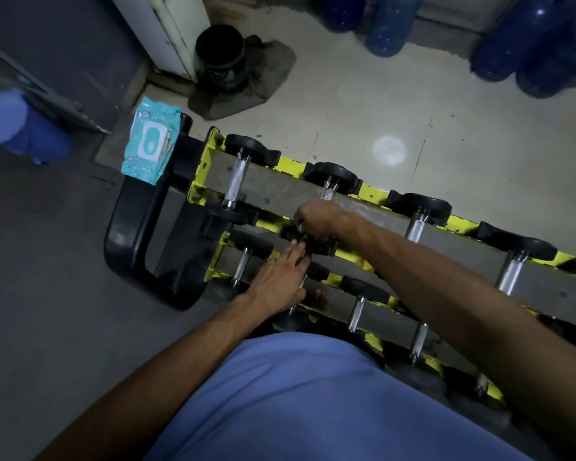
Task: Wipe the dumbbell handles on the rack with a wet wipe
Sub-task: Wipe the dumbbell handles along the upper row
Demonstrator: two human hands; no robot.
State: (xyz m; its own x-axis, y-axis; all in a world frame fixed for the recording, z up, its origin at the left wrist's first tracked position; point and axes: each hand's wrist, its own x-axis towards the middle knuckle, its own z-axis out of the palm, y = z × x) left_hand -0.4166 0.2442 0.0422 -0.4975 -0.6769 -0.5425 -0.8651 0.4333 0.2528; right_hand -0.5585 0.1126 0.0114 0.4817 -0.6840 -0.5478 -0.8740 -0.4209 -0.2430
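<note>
A yellow and black dumbbell rack point(198, 181) runs from the middle left to the lower right, with several black dumbbells with knurled metal handles on its tiers. My right hand point(316, 216) is curled round the handle of the second dumbbell point(328, 192) on the top tier, near its front black end. My left hand point(276, 277) lies with straight fingers touching that black end point(316, 246). No wipe shows in either hand. A teal wet wipe pack point(150, 141) lies on the rack's black end frame, left of the first dumbbell point(238, 176).
The rack's curved black leg point(127, 234) juts out at the left. A black bucket point(220, 54) stands on a dark mat by a door frame behind. Blue water jugs point(526, 51) line the far wall. A light tiled floor lies beyond the rack.
</note>
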